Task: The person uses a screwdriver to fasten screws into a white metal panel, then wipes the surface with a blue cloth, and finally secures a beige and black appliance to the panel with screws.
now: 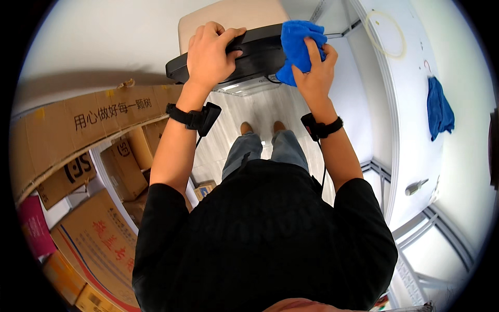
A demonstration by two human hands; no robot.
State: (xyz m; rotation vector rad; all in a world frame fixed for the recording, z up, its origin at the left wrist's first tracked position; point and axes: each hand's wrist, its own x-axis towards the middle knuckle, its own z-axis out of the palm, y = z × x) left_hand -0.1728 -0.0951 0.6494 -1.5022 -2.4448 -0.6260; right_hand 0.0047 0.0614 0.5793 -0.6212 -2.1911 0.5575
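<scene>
In front of me at the top stands a wide black panel [258,58], which looks like a monitor seen from above, with a thin cable below it. Its left part is gripped by my left hand [210,57], the fingers over the top edge and the thumb on the near side. A crumpled blue cloth [297,44] is held in my right hand [316,75] and covers the panel's right end. Both wrists wear black straps with small black devices.
A beige surface [234,14] lies behind the panel. Cardboard boxes [99,244] fill shelving on my left, behind a long cardboard strip [62,132]. To my right, a white surface [410,140] carries a hanging blue cloth [440,109]. Light wood-look flooring [223,151] shows around my feet.
</scene>
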